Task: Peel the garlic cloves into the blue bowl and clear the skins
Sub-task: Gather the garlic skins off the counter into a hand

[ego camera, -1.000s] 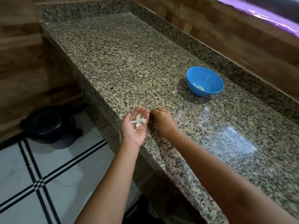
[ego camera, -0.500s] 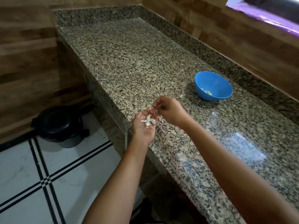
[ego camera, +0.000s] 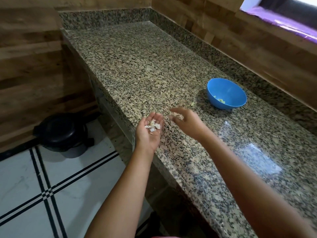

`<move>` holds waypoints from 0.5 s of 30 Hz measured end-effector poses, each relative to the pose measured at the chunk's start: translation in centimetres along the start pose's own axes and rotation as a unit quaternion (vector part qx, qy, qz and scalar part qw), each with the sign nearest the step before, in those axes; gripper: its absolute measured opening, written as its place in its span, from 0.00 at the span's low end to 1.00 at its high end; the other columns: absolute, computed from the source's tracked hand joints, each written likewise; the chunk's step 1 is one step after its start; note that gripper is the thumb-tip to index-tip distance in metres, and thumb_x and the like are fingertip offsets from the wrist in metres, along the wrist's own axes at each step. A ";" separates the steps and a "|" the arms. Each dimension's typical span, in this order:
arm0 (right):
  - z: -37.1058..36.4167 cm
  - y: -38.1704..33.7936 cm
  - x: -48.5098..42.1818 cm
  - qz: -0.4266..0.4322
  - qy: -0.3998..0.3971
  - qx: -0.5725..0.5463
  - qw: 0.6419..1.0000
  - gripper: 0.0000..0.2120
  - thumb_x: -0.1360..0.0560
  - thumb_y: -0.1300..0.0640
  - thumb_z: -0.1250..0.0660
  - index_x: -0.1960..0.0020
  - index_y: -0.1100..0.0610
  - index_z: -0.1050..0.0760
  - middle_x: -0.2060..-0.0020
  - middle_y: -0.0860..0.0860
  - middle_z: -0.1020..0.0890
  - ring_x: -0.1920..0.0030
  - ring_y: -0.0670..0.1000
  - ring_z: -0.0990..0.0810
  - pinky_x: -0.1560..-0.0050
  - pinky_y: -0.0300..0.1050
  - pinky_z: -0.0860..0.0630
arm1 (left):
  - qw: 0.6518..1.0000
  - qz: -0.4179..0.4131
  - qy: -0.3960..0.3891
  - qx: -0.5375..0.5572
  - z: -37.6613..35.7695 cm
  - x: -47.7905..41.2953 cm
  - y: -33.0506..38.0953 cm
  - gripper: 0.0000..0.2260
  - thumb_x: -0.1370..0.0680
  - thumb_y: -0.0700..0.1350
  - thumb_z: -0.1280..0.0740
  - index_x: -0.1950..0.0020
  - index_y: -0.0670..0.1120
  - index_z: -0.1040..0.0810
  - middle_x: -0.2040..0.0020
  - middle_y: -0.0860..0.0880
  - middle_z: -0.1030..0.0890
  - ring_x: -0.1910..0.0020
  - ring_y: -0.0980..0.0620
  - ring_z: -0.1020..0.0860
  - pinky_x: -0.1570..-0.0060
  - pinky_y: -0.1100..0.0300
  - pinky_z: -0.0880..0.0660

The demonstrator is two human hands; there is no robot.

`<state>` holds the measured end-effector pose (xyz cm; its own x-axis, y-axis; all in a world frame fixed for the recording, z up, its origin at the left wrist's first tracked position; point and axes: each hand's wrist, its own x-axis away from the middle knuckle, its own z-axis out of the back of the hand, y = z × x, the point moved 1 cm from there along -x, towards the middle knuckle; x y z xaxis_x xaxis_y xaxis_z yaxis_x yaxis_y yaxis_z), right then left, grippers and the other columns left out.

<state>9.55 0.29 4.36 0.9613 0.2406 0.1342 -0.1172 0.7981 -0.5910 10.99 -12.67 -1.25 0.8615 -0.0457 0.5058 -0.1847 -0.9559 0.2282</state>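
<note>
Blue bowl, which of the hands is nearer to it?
Right. The right hand is above the counter near the blue bowl; the left hand, holding garlic skins, is farther off at the counter's edge.

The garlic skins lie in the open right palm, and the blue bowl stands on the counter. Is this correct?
Not quite: the head view shows the skins in the left hand, held palm up at the counter's edge. The right hand is beside it above the counter, too blurred to tell if it holds anything. The bowl does stand on the counter.
</note>
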 end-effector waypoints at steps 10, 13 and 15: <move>-5.3 5.6 1.5 -0.050 -0.075 0.284 0.954 0.42 0.31 0.26 0.66 0.28 0.52 0.72 0.32 0.52 0.76 0.33 0.56 0.78 0.38 0.61 0.75 | 1.000 -0.001 -0.006 -0.019 0.4 -0.2 0.1 0.19 0.17 0.47 0.50 0.45 0.37 0.24 0.52 0.40 0.21 0.52 0.45 0.20 0.49 0.55 0.23; -6.2 4.9 0.8 -0.028 -0.068 0.284 0.956 0.41 0.30 0.27 0.66 0.27 0.50 0.71 0.31 0.52 0.75 0.33 0.55 0.78 0.38 0.60 0.75 | 1.000 0.000 -0.004 -0.024 0.4 -0.2 0.1 0.19 0.17 0.47 0.51 0.45 0.37 0.24 0.52 0.40 0.21 0.52 0.45 0.20 0.50 0.55 0.23; -6.2 5.0 0.7 -0.023 -0.054 0.270 0.961 0.41 0.31 0.27 0.68 0.27 0.49 0.71 0.31 0.52 0.74 0.33 0.55 0.78 0.36 0.60 0.74 | 1.000 0.001 -0.006 -0.027 0.4 -0.2 0.2 0.19 0.17 0.47 0.51 0.46 0.37 0.24 0.52 0.40 0.21 0.52 0.45 0.20 0.49 0.55 0.23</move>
<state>11.14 1.01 -3.44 0.9406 0.2306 0.2494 -0.2150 0.9726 -0.0883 10.97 -12.97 -1.66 0.8670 -0.0515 0.4957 -0.2110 -0.9390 0.2715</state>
